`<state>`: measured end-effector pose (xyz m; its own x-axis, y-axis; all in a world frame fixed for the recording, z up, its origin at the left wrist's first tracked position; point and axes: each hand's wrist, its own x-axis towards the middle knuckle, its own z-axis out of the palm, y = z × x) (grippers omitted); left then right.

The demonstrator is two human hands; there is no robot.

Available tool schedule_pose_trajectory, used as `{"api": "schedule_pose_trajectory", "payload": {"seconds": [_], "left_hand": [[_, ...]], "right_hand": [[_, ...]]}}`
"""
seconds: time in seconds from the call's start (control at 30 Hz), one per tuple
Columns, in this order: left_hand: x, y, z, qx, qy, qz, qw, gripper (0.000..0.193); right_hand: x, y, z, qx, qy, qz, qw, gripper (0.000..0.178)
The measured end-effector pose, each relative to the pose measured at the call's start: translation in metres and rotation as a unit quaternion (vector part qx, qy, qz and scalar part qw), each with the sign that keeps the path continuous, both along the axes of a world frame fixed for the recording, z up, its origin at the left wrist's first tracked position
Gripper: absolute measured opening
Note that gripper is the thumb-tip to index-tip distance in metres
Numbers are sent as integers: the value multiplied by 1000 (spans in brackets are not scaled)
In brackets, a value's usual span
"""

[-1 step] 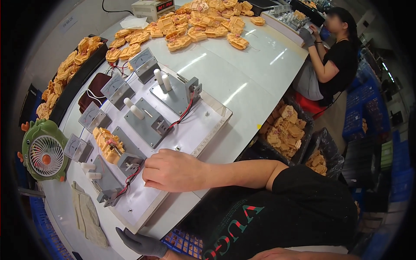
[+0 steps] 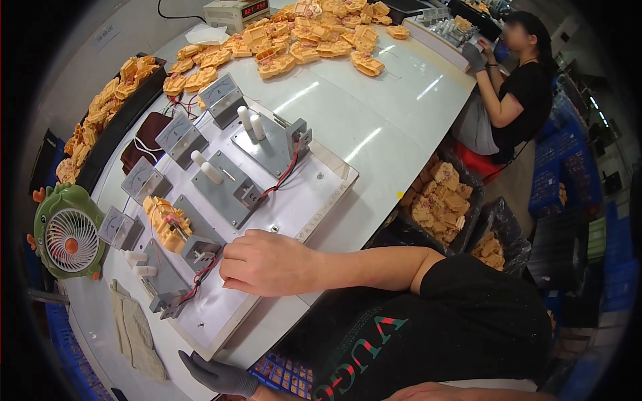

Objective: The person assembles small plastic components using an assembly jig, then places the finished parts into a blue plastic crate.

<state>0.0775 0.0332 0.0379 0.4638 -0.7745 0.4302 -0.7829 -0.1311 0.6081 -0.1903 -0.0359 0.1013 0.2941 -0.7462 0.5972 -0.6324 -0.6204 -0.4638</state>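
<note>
My right hand [image 2: 271, 262], bare, is closed with fingers curled under, over the near side of a white test board [image 2: 294, 214]. Its fingertips are hidden, so what they hold, if anything, cannot be made out. Beside its knuckles, a grey clamp fixture [image 2: 200, 252] with red and black wires holds a yellow plastic housing [image 2: 166, 224]. My left hand [image 2: 224, 375], in a dark grey glove, lies by the board's lower corner, fingers stretched out and holding nothing visible. Other grey fixtures [image 2: 227, 194] with white pegs stand along the board, with analog meters [image 2: 180, 139] behind them.
Yellow housings [image 2: 301, 40] are heaped at the table's back; more fill a black tray [image 2: 110, 127]. A green fan [image 2: 70, 234] and a beige glove [image 2: 137, 331] lie left. Bins of housings [image 2: 441, 200] stand beside the table. A co-worker [image 2: 518, 100] sits at the far right.
</note>
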Motion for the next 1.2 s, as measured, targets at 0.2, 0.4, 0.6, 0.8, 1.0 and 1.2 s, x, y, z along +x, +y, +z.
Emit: {"api": "schedule_pose_trajectory", "payload": {"seconds": [0.2, 0.4, 0.6, 0.8, 1.0, 1.2], "left_hand": [[0, 0, -2, -11, 9, -7, 1000, 39], [1, -3, -5, -11, -2, -14, 1000, 38], [-1, 4, 11, -43, 55, 17, 997, 37], [-15, -5, 7, -48, 31, -28, 998, 32], [-15, 1, 15, -35, 54, -10, 998, 33], [-12, 0, 12, -24, 38, -10, 999, 35]], "right_hand": [[-1, 1, 0, -5, 2, 1, 1000, 13], [-4, -1, -1, -28, 0, -5, 1000, 16], [6, -3, 1, -22, 4, 26, 999, 13], [-3, -2, 3, -1, 7, 36, 999, 11], [-2, -1, 6, -3, 4, 40, 999, 13], [-4, -2, 5, -1, -1, 43, 999, 13]]}}
